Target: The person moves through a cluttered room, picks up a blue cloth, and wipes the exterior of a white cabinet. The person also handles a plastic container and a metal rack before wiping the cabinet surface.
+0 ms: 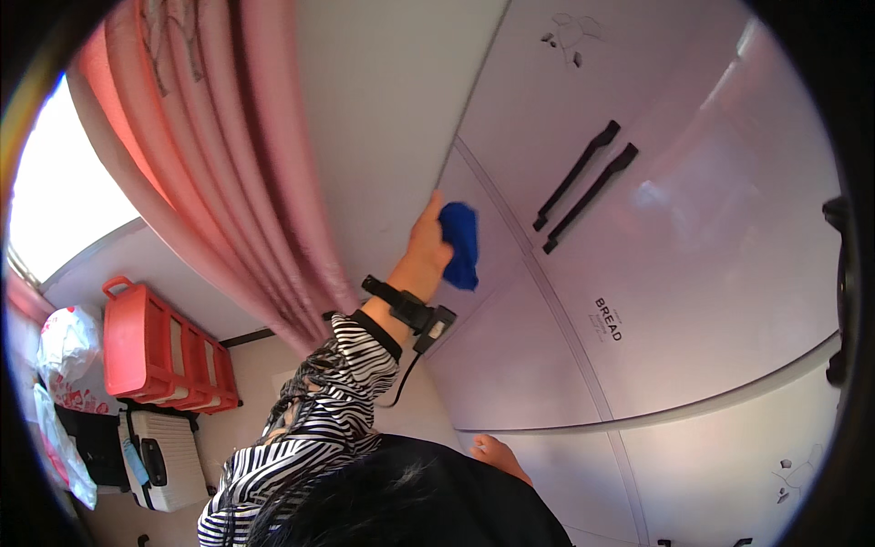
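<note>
My left hand (431,239) reaches up in a striped sleeve, with a black strap and a small device on its wrist. It holds a blue cloth (460,246) against the narrow side part of a pale purple glossy cabinet (656,273), by the edge where the cabinet meets the white wall. Low in the view, my right hand (502,457) shows beyond the black garment, near the lower cabinet doors. Its fingers look curled and part of it is hidden, so whether it holds anything is unclear.
Black door handles (591,198) stick out right of the cloth. A pink curtain (253,184) hangs at left by a bright window. Below it stand a red storage box (167,349), a white suitcase (167,458) and plastic bags (72,349). A cable hangs from the wrist device.
</note>
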Tool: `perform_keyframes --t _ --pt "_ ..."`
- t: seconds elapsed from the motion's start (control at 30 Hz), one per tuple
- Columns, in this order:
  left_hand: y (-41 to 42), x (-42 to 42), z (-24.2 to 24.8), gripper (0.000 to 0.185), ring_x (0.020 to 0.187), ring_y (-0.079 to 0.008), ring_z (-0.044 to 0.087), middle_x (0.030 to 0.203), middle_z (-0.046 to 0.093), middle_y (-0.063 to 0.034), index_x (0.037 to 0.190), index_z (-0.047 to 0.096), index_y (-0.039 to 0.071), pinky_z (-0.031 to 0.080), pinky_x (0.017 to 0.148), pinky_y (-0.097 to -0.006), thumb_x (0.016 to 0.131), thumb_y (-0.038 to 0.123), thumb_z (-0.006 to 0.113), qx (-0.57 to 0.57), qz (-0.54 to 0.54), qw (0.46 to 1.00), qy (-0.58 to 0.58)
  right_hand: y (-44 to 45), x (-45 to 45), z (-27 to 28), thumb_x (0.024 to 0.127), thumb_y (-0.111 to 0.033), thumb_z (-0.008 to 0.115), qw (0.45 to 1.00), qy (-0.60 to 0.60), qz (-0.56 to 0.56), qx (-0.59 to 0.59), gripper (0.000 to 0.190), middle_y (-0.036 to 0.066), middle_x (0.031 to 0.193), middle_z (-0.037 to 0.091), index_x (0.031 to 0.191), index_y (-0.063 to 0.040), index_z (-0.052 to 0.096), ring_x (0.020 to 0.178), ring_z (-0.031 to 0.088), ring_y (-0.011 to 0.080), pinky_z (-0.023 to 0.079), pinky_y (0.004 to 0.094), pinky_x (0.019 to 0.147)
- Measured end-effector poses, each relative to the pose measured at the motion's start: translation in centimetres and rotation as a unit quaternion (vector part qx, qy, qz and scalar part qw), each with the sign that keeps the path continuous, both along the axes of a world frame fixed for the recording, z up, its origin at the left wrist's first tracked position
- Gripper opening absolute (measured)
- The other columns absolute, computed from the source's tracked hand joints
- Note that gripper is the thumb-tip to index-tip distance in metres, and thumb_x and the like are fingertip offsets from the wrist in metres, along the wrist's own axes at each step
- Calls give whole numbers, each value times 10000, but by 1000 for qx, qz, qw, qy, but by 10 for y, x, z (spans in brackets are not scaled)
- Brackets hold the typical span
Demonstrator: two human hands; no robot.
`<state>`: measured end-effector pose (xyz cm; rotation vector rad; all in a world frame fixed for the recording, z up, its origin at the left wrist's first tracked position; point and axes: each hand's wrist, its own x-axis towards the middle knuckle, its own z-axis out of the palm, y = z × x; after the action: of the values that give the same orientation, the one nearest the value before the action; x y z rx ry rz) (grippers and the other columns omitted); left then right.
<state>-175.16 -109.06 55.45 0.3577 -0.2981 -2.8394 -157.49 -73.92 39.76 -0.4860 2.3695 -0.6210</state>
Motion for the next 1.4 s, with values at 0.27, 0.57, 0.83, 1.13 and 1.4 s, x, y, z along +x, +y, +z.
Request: perform_keyframes --t 0.27,0.57,0.83,1.13,1.4 --pt "133 -25 152 350 1070 -290 501 1195 490 -137 1099 516 17 421 893 -336 756 -45 545 -601 421 630 256 45 20 20 791 -249 536 991 49 -113 -48 342 190 1033 585 1052 -29 547 916 578 349 471 395 769" --pt "182 -19 -31 326 1028 -283 556 1160 543 -166 1092 562 3 426 884 -304 776 -62 508 -740 337 560 158 144 11 -60 805 -249 568 976 -65 -185 -95 288 200 961 589 1018 -57 536 877 580 353 465 392 730" --pt "119 -53 113 171 902 -284 584 1012 603 -150 970 589 3 458 795 -314 813 39 534 -625 447 622 146 139 -10 -45 794 -241 580 993 26 -100 -55 275 191 978 595 1002 -63 549 896 582 341 464 400 737" --pt "131 -101 58 291 1117 -380 449 1340 337 -221 1098 510 -60 395 919 -365 875 107 427 -723 395 548 143 109 -6 -52 806 -274 583 980 -25 -195 -34 354 163 1018 610 1073 -44 557 923 591 322 470 390 784" --pt "133 -75 -109 183 903 -324 580 1095 535 -259 933 530 -54 470 761 -341 788 -3 429 -756 315 572 55 63 -15 -11 819 -268 576 988 -33 -152 14 358 193 1028 599 1094 -42 546 956 578 328 457 393 812"
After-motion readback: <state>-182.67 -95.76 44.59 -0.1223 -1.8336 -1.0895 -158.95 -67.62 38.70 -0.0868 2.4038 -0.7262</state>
